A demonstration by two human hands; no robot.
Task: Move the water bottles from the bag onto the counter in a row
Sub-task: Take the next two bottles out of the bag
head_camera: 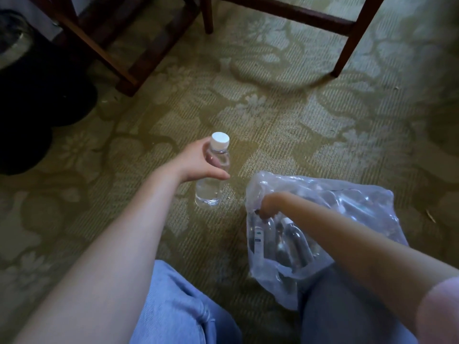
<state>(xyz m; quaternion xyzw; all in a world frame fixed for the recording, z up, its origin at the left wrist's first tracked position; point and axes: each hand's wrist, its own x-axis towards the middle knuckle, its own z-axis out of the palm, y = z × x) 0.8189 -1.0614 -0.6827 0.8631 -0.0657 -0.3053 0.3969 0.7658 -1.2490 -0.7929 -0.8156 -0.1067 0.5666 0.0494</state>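
A clear water bottle (211,184) with a white cap stands upright on the patterned green carpet in the middle of the view. My left hand (198,162) holds it around its upper part, fingers and thumb curled round it. To the right lies a clear plastic bag (347,194) with several more water bottles (293,242) inside. My right hand (268,207) is at the bag's opening, fingers curled down on the plastic edge above the bottles; the fingertips are hidden.
Dark wooden chair legs (109,53) stand at the top left, and more chair legs (347,45) at the top right. A black round object (37,100) sits at the left edge. My knees in blue and grey trousers (178,306) fill the bottom.
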